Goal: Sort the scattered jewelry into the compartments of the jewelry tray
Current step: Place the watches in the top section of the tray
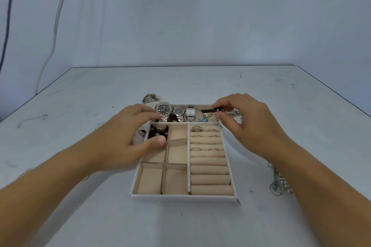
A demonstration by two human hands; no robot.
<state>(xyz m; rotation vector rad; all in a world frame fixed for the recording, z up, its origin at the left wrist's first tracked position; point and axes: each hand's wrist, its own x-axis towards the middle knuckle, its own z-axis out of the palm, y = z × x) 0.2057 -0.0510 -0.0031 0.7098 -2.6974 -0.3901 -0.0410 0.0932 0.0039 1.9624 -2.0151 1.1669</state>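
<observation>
I saw both forearms extended forward. Left hand (128, 136) was flat, fingers straight; right hand (247, 124) pinched a black piece (210, 110) at fingertips.

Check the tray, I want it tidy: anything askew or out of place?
Yes. The cross divider between the tray's upper small compartments sits slanted, not square, by the left hand. A chain hangs over the right wall below the black piece the right hand pinches, and a pearl strand lies outside on the table.
</observation>
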